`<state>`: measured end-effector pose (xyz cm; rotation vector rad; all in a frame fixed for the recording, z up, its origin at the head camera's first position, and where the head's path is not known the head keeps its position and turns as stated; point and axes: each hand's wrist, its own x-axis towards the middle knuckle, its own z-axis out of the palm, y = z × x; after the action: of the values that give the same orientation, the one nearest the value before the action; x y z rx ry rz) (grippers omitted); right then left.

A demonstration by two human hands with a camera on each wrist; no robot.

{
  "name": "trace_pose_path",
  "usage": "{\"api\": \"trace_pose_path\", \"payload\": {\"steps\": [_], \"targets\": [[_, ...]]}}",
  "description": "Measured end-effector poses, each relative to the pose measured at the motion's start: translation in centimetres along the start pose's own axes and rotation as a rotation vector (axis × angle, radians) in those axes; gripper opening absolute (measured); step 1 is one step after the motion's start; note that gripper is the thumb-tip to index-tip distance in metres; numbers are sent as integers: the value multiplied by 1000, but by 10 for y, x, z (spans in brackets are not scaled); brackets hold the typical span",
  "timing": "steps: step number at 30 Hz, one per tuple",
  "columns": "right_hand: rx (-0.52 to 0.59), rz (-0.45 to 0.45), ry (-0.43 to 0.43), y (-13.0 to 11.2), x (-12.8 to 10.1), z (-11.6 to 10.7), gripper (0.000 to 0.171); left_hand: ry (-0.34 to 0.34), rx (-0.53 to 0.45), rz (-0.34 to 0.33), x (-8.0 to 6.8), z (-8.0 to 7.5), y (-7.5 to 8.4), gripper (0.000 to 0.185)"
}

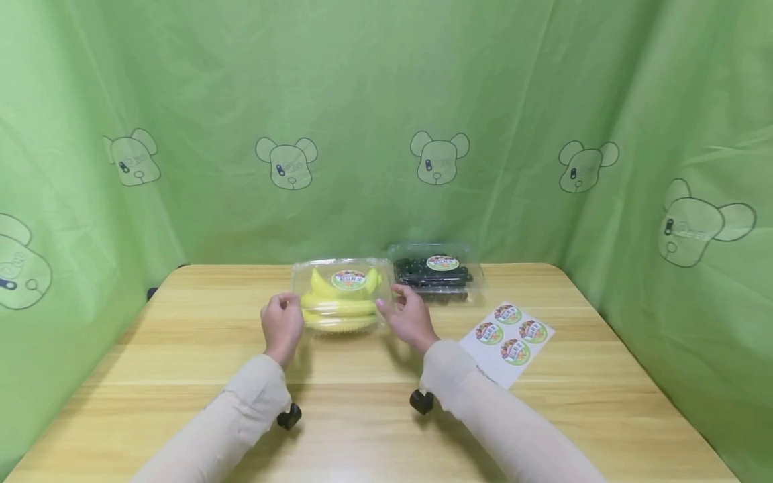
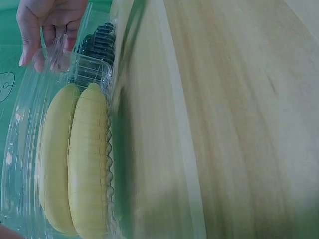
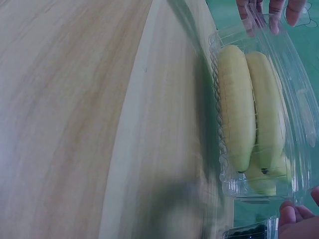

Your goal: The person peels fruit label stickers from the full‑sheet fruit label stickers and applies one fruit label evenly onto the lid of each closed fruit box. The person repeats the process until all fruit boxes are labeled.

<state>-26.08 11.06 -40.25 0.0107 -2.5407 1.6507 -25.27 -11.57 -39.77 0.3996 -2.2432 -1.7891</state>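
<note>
Yellow bananas [image 1: 338,307] lie inside a clear plastic clamshell box [image 1: 302,268], its lid down and a round printed sticker [image 1: 349,280] on top. My left hand [image 1: 282,329] pinches the box's rim at the left end. At the opposite end, my right hand [image 1: 413,320] grips the rim between thumb and fingers. The left wrist view shows two bananas [image 2: 87,159] through the box's side wall, with the right hand [image 2: 52,22] beyond them. The box is close over the table, its shadow beside it in both wrist views.
Behind and right stands a second clear box [image 1: 474,272] of dark, grape-like fruit [image 1: 423,274], with a similar sticker [image 1: 443,262]. A white sheet of several round stickers [image 1: 492,370] lies on the wooden table [image 1: 362,429] at right. Green curtains [image 1: 362,80] surround the table.
</note>
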Motion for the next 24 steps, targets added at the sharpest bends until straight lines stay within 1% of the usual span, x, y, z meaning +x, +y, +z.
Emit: {"api": "trace_pose_path", "payload": {"steps": [8,15,19,24], "targets": [[7,-20,7,0,0,2,53,5,-9,-22,2,-1,1,40],[8,-29,15,0,3,4,51,9,-8,-42,1,0,3,41],[1,-43,12,2,4,6,50,26,-18,-38,3,1,3,40],[-48,-28,28,2,5,8,49,37,-37,-24,5,1,4,40]]}}
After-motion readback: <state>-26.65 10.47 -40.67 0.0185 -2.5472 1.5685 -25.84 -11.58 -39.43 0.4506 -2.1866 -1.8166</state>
